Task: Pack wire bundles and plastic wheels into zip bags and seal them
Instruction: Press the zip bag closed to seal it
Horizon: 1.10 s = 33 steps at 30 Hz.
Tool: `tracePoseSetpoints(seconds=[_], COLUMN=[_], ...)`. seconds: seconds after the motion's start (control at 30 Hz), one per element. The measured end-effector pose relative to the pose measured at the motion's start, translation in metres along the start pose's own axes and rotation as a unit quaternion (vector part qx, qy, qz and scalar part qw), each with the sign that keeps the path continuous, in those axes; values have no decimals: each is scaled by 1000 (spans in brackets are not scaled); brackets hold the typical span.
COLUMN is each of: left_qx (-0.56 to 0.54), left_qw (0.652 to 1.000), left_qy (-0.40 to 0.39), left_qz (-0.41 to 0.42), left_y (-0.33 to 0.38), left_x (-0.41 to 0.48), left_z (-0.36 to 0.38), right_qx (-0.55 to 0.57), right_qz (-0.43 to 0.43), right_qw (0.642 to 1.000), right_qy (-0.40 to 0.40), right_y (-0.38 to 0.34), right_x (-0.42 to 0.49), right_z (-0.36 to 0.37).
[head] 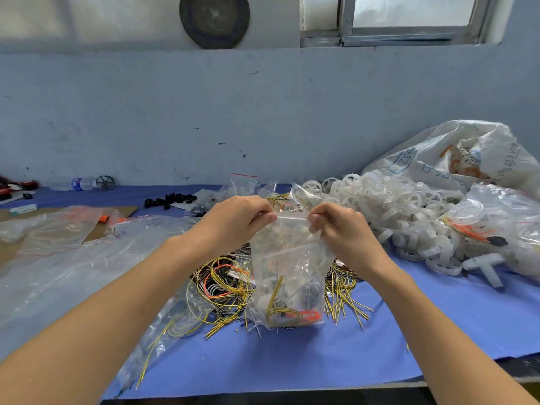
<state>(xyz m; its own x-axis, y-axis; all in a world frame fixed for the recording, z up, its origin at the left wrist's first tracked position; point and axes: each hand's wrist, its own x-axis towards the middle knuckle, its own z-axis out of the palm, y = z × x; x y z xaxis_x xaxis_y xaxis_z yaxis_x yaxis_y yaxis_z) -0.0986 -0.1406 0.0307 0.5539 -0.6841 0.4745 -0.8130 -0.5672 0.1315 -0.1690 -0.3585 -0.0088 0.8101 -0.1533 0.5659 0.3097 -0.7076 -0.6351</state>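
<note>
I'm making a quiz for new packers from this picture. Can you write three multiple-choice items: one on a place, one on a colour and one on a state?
1. Where do the white plastic wheels lie?
A. Heaped to the right of the hands
B. Stacked at the near left corner
C. On the window sill

2. What colour is the cloth that covers the table?
A. Red
B. Blue
C. Green

3. How is the zip bag held?
A. It lies flat, untouched
B. It hangs from a hook
C. The left hand and the right hand pinch its top edge

Answers:
1. A, the heap lies on the right side of the table.
2. B, bare blue cloth shows under the wires.
3. C, both hands' fingertips meet at the bag's top edge.
</note>
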Motion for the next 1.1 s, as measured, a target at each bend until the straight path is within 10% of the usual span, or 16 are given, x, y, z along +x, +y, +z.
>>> tracePoseSetpoints(seconds=[1.1], left_qx=[-142], left_qw=[988], left_qy=[40], left_qz=[-45], left_y=[-11], left_x=[-12], left_z=[-4], right_qx=[-168], right_qz=[-135], right_qw=[976], right_qy=[-11], right_y=[-13], right_x=[4], right_z=[3])
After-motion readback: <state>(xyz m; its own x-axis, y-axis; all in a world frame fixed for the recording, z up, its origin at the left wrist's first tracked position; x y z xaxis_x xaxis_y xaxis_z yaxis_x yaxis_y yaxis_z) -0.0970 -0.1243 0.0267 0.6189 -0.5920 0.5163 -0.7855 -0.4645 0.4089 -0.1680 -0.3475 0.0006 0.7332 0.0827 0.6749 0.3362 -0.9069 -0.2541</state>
